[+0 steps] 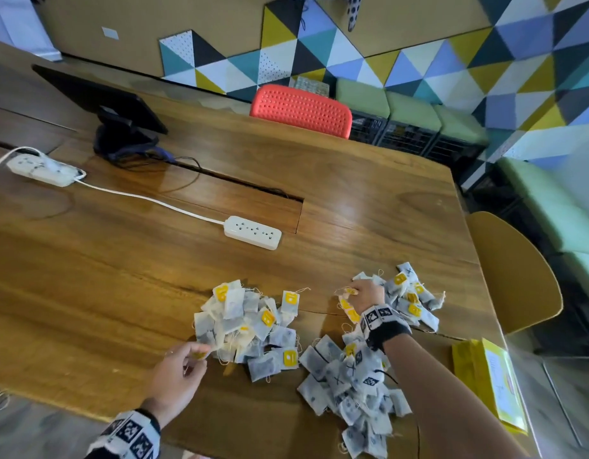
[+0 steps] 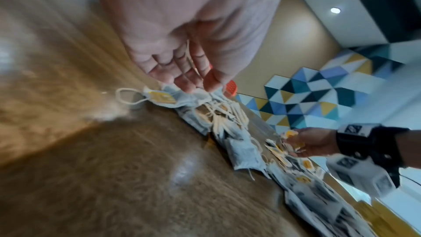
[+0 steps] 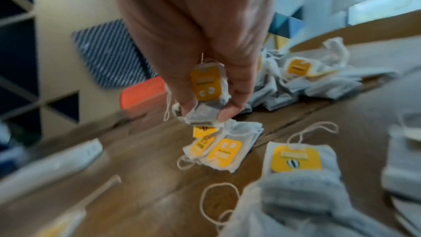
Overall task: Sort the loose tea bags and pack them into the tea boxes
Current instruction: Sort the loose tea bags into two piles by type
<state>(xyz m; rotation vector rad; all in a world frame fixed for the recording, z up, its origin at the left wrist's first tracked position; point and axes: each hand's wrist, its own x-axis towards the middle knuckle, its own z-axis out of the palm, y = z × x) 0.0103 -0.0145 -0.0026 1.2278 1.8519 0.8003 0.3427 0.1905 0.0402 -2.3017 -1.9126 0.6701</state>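
Three loose heaps of tea bags lie on the wooden desk (image 1: 120,260) in front of you: one before your left hand (image 1: 178,372), a second heap (image 1: 349,382) under your right forearm, and a third heap (image 1: 409,296) just beyond your right hand (image 1: 367,294). Both wrist views are blurred, so the print on the yellow tags cannot be read. The flat yellow tea boxes (image 1: 491,382) lie at the desk's right edge, partly cut off by your arm, well apart from either grip.

Your left grip is pinched on a small yellow tag (image 1: 199,355) at the near edge of the left heap (image 1: 246,326); its bag is hard to pick out among the others. Your right grip is closed round one tea bag (image 3: 206,100), thumb and fingers curled on it, its yellow tag facing the wrist camera. That bag hangs just above a few more bags (image 3: 218,149) lying on the desk.

A white power strip (image 1: 253,232) lies farther back.
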